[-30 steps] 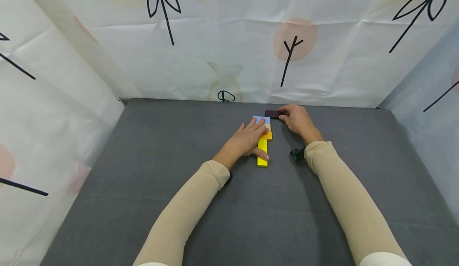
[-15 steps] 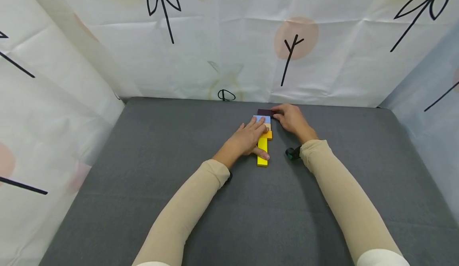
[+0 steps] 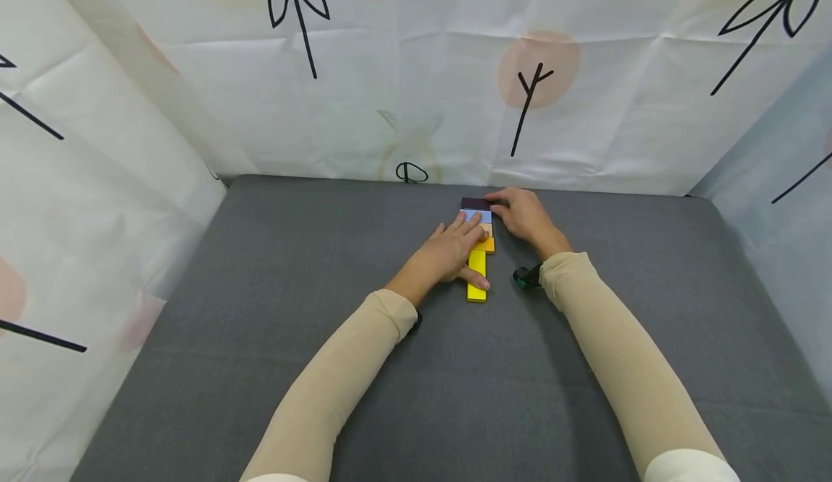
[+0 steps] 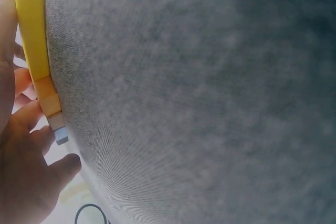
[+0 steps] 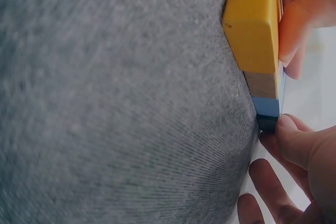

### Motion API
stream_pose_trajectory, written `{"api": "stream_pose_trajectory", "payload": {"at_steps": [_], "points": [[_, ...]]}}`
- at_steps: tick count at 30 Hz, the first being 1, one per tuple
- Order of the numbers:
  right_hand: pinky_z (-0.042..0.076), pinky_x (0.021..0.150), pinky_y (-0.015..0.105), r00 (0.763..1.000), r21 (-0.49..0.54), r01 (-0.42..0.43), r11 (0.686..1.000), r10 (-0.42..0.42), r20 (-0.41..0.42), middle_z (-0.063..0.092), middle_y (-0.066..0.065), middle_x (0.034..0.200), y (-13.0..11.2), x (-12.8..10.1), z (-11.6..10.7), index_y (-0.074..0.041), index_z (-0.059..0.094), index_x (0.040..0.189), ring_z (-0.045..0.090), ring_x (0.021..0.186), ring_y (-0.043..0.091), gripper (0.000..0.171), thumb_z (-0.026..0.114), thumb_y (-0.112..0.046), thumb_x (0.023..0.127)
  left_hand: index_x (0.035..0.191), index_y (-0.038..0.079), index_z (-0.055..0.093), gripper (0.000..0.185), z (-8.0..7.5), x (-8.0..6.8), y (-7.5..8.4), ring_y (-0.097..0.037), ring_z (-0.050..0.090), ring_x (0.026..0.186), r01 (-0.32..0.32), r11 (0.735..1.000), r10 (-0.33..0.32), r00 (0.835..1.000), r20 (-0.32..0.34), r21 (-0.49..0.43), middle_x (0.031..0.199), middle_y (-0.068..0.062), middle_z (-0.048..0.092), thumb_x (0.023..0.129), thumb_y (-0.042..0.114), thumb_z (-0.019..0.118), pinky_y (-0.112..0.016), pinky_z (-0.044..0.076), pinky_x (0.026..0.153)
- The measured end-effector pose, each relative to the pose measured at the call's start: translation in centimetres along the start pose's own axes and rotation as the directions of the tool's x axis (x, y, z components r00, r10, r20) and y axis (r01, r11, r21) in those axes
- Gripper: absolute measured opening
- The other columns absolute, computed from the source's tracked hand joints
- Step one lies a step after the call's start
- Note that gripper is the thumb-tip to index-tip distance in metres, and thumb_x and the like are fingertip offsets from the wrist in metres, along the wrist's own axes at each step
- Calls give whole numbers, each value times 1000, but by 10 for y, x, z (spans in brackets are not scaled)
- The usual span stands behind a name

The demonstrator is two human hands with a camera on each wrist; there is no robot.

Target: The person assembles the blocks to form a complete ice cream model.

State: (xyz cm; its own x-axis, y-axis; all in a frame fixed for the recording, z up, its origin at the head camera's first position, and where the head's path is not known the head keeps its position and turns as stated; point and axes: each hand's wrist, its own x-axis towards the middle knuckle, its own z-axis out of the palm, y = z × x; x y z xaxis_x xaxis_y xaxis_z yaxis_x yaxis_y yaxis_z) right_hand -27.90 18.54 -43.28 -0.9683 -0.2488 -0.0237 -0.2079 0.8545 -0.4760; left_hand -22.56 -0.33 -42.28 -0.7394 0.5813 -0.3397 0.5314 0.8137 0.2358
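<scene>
Flat wooden blocks lie in a row on the grey table. A long yellow block (image 3: 477, 295) points toward me. Above it sit an orange block (image 5: 252, 30), a beige block (image 5: 261, 84), a light blue block (image 5: 266, 106) and a dark purple block (image 3: 473, 204), crosswise and side by side. My left hand (image 3: 445, 254) rests over the row with fingers spread, partly covering the beige, orange and yellow pieces. At the far end, my right hand (image 3: 525, 219) pinches the right end of the dark block between thumb and index finger, against the blue one.
The grey cloth-covered table (image 3: 292, 265) extends around the blocks. White printed fabric (image 3: 422, 92) stands right behind the table's far edge and at both sides. A dark wrist device (image 3: 527, 277) hangs under the right wrist.
My right hand has slid the dark block leftward along the blue block's far edge until their ends roughly line up. The left hand has stayed in place on the row.
</scene>
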Motion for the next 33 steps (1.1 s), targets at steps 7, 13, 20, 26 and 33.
{"api": "stream_pose_trajectory", "payload": {"at_steps": [7,13,20,26,33], "points": [[40,116,55,1000,11,-12,1000,12,-7,60,23,143,0,0,2,-3,62,139,53,135,40,35,52,-12,107,155,23,31,93,0,0,2,-24,-2,163,-9,1000,9,1000,-3,-3,175,-1,-1,84,72,65,-56,20,129],[42,115,55,1000,19,-13,1000,13,-20,60,22,143,1,-1,4,-4,63,138,55,134,40,34,53,-12,107,154,23,32,93,2,1,1,-25,0,163,-22,1000,22,1000,-22,0,175,-1,1,83,73,65,-58,20,128],[44,113,54,1000,40,-15,999,16,-24,61,20,144,2,-3,3,-7,64,139,57,133,38,34,54,-14,106,156,23,33,97,2,1,2,-25,2,163,-20,999,21,999,-39,28,175,-1,4,81,74,65,-59,18,128],[45,111,55,1000,33,4,999,-5,22,61,20,144,3,-4,4,-9,61,142,58,130,38,37,55,-16,106,165,21,22,104,2,-3,7,-23,2,163,-9,996,9,1000,0,87,175,1,4,84,72,63,-56,13,130],[37,118,57,997,2,8,1000,-8,77,52,22,152,0,-6,2,-5,50,149,48,141,41,45,53,-23,108,164,22,24,101,-3,-10,7,-21,3,163,-39,997,40,999,-19,60,175,2,7,85,67,66,-57,11,130]]}}
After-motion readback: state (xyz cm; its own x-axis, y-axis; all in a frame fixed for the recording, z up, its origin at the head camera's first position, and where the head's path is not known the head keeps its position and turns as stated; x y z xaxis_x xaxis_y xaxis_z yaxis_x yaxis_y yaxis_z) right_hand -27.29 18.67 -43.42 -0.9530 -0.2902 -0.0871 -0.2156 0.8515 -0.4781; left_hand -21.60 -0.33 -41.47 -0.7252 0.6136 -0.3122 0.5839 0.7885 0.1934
